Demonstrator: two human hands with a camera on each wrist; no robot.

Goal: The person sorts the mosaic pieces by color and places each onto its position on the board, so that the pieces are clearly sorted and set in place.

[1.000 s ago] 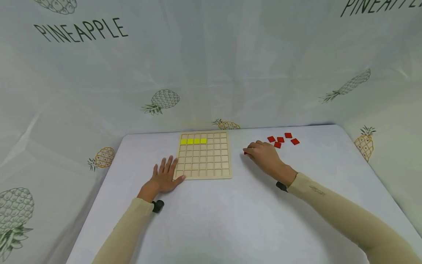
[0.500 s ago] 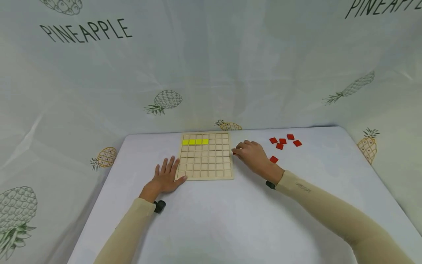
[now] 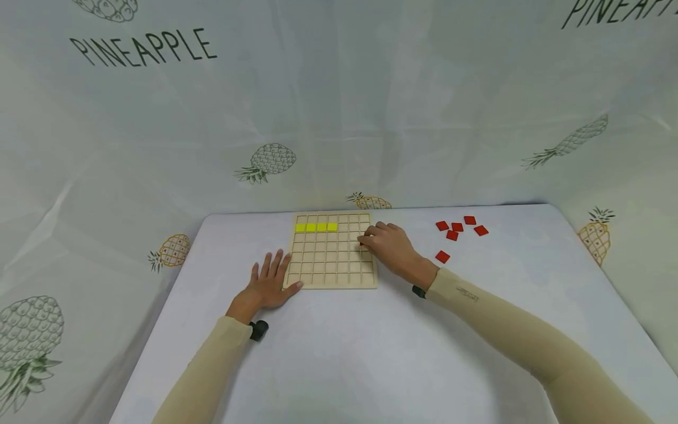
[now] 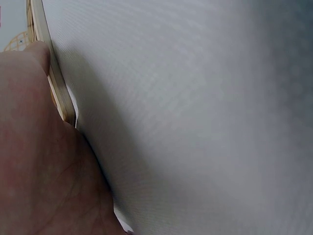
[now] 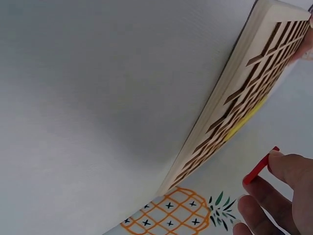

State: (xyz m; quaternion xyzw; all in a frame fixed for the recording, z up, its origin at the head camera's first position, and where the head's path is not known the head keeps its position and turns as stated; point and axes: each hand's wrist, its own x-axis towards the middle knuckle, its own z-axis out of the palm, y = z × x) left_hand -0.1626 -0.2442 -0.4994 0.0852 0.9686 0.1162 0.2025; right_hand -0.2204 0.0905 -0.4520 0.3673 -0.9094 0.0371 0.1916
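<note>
A wooden grid board (image 3: 329,271) lies toward the back of the table, and a row of yellow tiles (image 3: 316,227) fills several cells near its far edge. My left hand (image 3: 267,288) rests flat with spread fingers against the board's left edge, its thumb at the near left corner. Over the right part of the board, my right hand (image 3: 393,250) pinches a red square tile (image 5: 259,166) between thumb and forefinger. In the right wrist view the tile is held on edge, apart from the board.
Several loose red tiles (image 3: 457,227) lie on the white table (image 3: 339,353) at the back right, with another red tile (image 3: 442,257) nearer the right forearm. Behind the table hangs a pineapple-print cloth (image 3: 339,118).
My right hand has moved left with its red tile, from the table beside the loose tiles to over the board's right side. The left hand has stayed on the board's edge.
</note>
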